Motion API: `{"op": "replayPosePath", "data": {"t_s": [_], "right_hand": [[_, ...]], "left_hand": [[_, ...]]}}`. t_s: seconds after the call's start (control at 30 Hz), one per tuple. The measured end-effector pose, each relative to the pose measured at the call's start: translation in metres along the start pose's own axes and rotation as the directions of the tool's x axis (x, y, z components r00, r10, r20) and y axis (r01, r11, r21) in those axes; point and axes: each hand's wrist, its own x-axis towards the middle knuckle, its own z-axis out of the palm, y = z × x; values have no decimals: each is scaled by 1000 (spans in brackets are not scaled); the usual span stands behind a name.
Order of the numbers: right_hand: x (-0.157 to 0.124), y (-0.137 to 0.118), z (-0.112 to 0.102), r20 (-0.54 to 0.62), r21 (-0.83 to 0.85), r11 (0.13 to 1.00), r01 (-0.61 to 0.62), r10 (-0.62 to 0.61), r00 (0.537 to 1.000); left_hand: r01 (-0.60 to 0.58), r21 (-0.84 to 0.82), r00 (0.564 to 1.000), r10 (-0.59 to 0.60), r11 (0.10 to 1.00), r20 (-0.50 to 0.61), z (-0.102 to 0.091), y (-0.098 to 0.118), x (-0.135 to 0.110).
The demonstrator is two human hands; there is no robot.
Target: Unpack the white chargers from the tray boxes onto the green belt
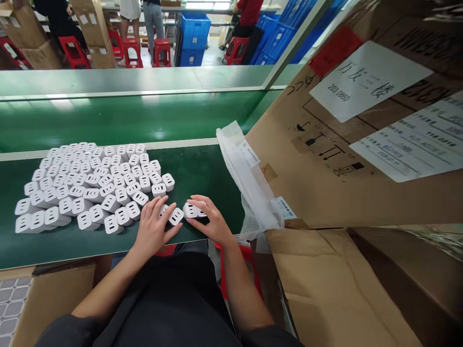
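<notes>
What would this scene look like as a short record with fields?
place: green table in a workshop
left hand: flat, fingertips on a loose charger
right hand: fingers and thumb closed around a second charger
laid out: charger rows, white, left of the hands
right side: cardboard box with paper labels, plastic bag beside it
background: people, red stools, blue crates
</notes>
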Motion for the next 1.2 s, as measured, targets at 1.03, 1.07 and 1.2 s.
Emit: {"op": "replayPosePath", "data": {"t_s": [1.03,1.07,1.2], "right_hand": [[-1,1,2,-24,-28,999,20,-21,999],[0,1,2,-28,-26,1000,15,-15,999],[5,3,1,-56,2,1000,7,-7,998]], "left_hand": [[-128,-394,916,261,910,306,-21,-38,17],[-120,-420,902,276,899,332,-23,-39,18],[-111,-476,871,316,872,376,-30,-42,20]]}}
